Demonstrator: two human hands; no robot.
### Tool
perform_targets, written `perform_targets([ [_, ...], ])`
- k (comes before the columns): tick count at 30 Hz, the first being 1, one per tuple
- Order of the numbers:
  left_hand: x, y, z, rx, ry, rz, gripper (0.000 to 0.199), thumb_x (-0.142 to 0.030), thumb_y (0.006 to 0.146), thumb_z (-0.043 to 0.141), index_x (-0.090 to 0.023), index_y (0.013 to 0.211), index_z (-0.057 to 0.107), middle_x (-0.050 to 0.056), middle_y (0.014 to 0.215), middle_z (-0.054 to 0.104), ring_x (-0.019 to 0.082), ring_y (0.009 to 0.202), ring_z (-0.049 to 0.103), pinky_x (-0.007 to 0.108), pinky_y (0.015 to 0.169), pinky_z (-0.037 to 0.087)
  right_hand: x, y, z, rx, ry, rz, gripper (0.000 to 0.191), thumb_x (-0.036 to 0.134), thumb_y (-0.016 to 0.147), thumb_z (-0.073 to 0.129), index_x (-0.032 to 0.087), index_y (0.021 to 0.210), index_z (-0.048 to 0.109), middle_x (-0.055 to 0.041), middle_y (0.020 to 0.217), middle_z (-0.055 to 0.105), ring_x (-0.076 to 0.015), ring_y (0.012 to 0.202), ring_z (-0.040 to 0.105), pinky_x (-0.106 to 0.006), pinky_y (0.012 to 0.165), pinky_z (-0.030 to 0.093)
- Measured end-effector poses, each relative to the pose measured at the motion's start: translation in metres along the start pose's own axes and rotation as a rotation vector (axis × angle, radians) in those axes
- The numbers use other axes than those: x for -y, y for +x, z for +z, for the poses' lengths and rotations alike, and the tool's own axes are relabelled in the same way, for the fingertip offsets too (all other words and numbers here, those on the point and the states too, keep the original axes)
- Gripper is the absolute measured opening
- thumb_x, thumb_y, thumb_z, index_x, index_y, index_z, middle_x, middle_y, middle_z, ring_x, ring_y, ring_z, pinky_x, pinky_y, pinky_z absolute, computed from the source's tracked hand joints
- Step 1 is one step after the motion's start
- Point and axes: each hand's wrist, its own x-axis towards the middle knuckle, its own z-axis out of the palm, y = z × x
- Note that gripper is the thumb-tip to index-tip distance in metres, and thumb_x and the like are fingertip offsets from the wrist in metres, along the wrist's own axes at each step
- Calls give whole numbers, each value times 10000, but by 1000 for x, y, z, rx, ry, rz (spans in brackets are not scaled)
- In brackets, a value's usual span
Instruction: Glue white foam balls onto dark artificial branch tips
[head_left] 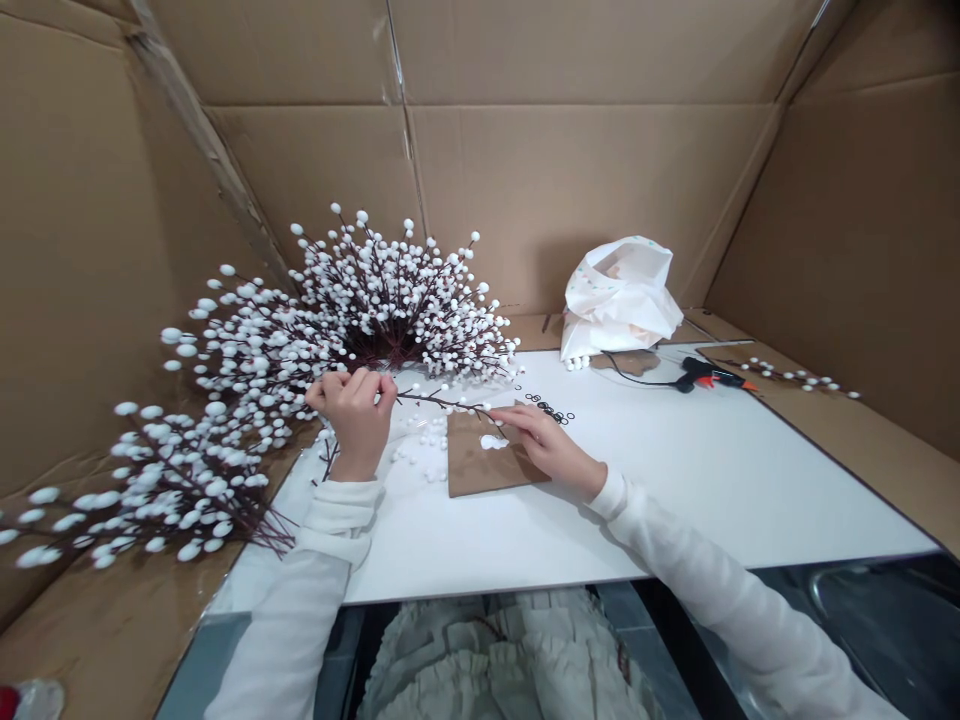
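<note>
A thin dark brown stem with small white berries [442, 403] stretches between my two hands above the white board. My left hand [355, 420] is closed in a fist around its left part. At its other end, the fingertips of my right hand [553, 446] are pressed together on the stem. Below the right hand lies a square piece of brown cardboard [466, 472] with a white blob [493, 442] on it, partly under the fingers. Loose white balls [431, 440] are scattered between the cardboard and my left wrist.
Large bunches of white-berry branches [397, 290] fill the back left, with another bunch [180, 480] nearer. Small black rings [551, 409] lie behind the cardboard. A white bag [622, 300], a black glue gun [709, 376] and a berry branch [806, 379] are farther right. Cardboard walls [585, 160] enclose the board.
</note>
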Motion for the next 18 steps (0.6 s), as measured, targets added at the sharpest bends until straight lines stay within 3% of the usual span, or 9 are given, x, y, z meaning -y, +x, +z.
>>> perform_targets([
  [5,-1,-1,-1,-53,-27,44,353,-284,874,449,-186,537,413,-7,555,507,177,821,399,327,792,156,-9,-2,6,50,-67,-76,516,20,831,327,158,1292,512,-93,1184,568,-200,1098,453,-421,987,374],
  [13,-4,-1,-2,-19,-7,52,335,-267,865,474,-180,546,419,-13,573,522,183,823,417,324,785,158,-12,-3,9,106,-101,-33,473,66,871,323,145,1301,506,-122,1181,551,-208,1121,452,-426,977,393],
  [18,-2,1,-2,50,-60,-76,376,-314,874,438,-178,526,395,-6,570,510,182,860,409,332,817,163,-10,-2,6,85,-74,-61,497,46,855,335,152,1312,498,-115,1193,554,-204,1103,461,-427,976,391],
])
